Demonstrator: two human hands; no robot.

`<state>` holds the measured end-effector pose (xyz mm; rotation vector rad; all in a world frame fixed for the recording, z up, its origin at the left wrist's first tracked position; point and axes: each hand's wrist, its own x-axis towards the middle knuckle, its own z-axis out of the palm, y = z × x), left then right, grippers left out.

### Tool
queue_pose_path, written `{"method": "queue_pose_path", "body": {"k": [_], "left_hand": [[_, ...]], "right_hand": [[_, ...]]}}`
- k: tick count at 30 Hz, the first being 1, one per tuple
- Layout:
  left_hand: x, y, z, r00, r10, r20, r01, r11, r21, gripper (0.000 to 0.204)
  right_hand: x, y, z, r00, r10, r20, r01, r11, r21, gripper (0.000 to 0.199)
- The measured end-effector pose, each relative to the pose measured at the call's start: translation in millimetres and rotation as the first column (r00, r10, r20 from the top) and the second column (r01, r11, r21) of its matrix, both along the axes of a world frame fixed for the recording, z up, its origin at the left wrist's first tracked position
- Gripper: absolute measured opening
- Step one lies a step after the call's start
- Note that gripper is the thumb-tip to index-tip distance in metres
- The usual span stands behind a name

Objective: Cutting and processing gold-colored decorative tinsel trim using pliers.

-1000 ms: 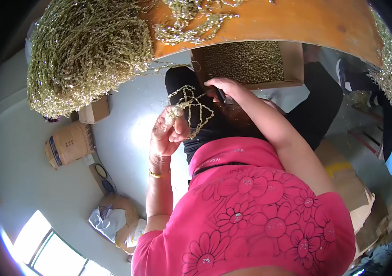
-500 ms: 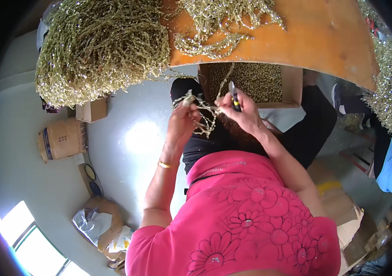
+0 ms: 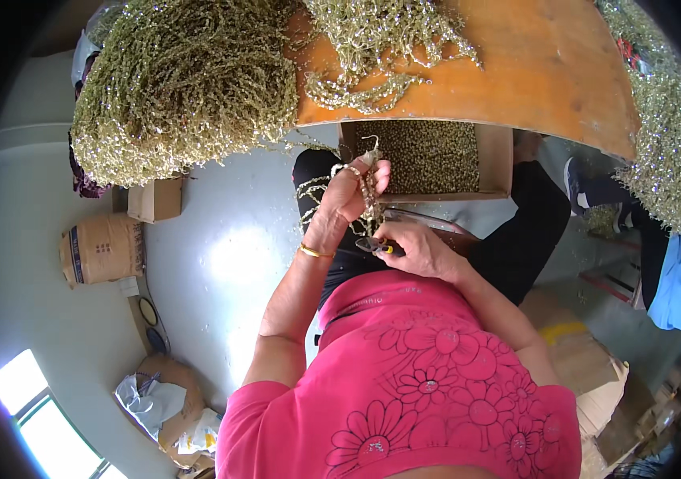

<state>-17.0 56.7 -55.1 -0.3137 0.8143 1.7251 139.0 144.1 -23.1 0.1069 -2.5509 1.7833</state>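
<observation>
Clearly, the two hands are near each other over the lap, each closed on something of its own. The left hand (image 3: 348, 191), raised a little above the other, pinches thin gold strands of small shiny beads (image 3: 368, 191); a short curled end sticks up past its fingertips, and loops hang down over the wrist side. The right hand (image 3: 420, 247) is wrapped around small pliers with a dark metal head and black-and-yellow handles (image 3: 388, 249), their head pointing left at the lower run of the strands. Whether the jaws bite on a strand, I cannot tell.

To work cleanly here, I would keep the left pinch firm and close to the spot the tool meets, hold that length taut, and spread the loose loops away so that only the wanted strand lies at the tool's head. Fingertips are best kept clear of it.

Just beyond the hands, an open brown cardboard box (image 3: 494, 160) holds many small gold beads (image 3: 420, 152). Farther out, an orange-brown wooden table (image 3: 532, 72) bears a thick heap of glittering gold-green strands (image 3: 181, 88) on the left.
</observation>
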Motion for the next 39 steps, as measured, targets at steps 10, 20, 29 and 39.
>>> {"method": "queue_pose_path", "body": {"k": [10, 20, 29, 39], "left_hand": [[-0.7, 4.1, 8.0, 0.973, 0.209, -0.097, -0.202, 0.976, 0.078, 0.016], [38.9, 20.3, 31.4, 0.685, -0.025, -0.728, -0.102, 0.986, -0.13, 0.014], [43.3, 14.8, 37.8, 0.751, -0.139, -0.645, -0.058, 0.96, -0.274, 0.015], [61.8, 6.1, 49.4, 0.866, -0.096, -0.491, 0.129, 0.991, 0.035, 0.02]], "right_hand": [[8.2, -2.3, -3.2, 0.998, -0.02, 0.059, 0.023, 0.998, -0.057, 0.02], [-42.2, 13.8, 0.7, 0.754, -0.656, -0.036, 0.641, 0.747, -0.178, 0.019], [-40.3, 13.5, 6.8, 0.742, -0.67, 0.025, 0.624, 0.676, -0.392, 0.013], [-46.8, 47.5, -34.6, 0.732, -0.676, 0.085, 0.679, 0.715, -0.168, 0.014]]}}
